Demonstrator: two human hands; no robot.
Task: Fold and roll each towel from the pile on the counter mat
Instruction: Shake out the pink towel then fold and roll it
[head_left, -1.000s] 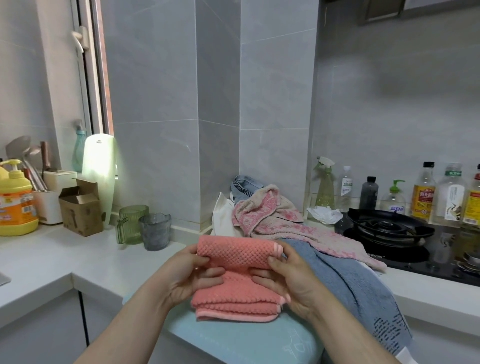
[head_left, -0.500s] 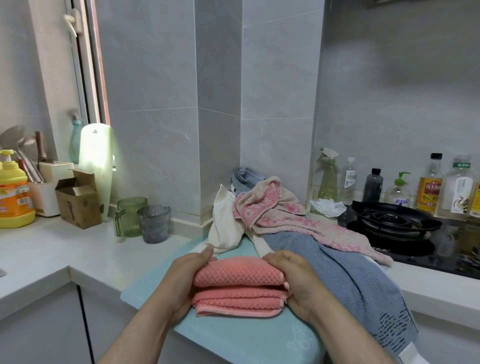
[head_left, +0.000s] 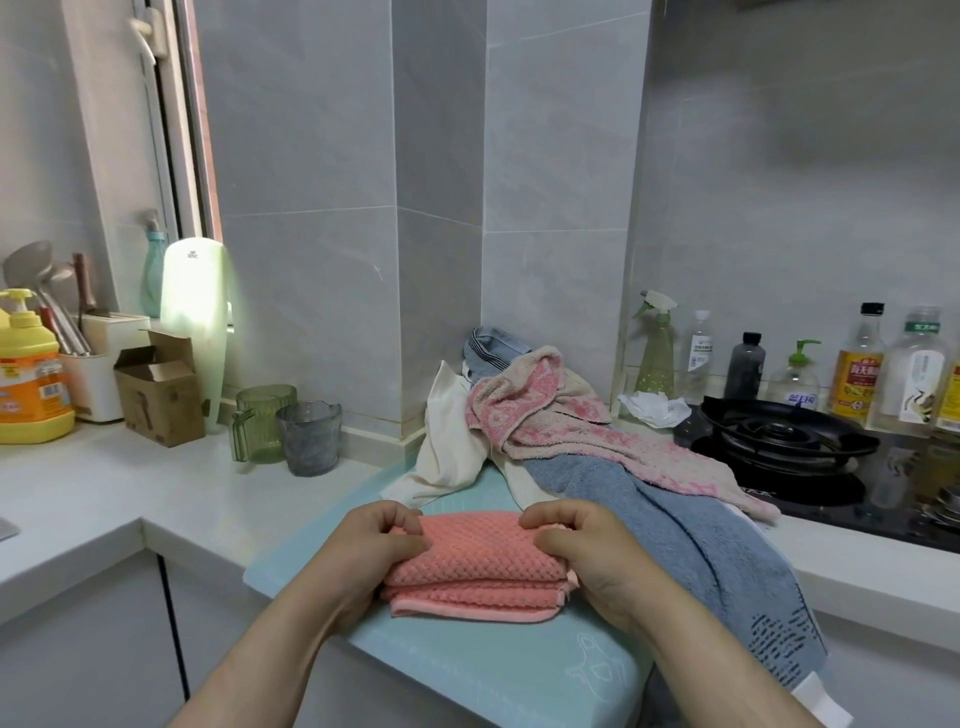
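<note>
My left hand (head_left: 374, 545) grips the left end of the pink towel (head_left: 478, 564), fingers curled over the top of it. The towel lies on the pale green mat (head_left: 467, 670) at the front edge of the tabletop (head_left: 104, 499). Its upper part is turned into a fat roll, flat folded layers show beneath, and a bound hem sticks out toward me. My right hand (head_left: 592, 556) grips the right end the same way. The hands are apart, one clamped on each end, with the middle of the roll bare between them.

As I judge it, the roll is partly made and the remaining layers need winding in. To do it well I want both hands turning at the same pace, or the roll will cone out at one end. I should press down lightly as I turn so the layers pack tight. I should also check that the side edges stack flush, since the right corner looks a little ragged near my palm. The hem should finish underneath, so the towel's own weight holds it closed.

Just beside my right hand the blue towel (head_left: 675, 525) trails from the pile (head_left: 545, 426) behind and hangs over the tabletop's edge. I must not catch it in the roll.
</note>
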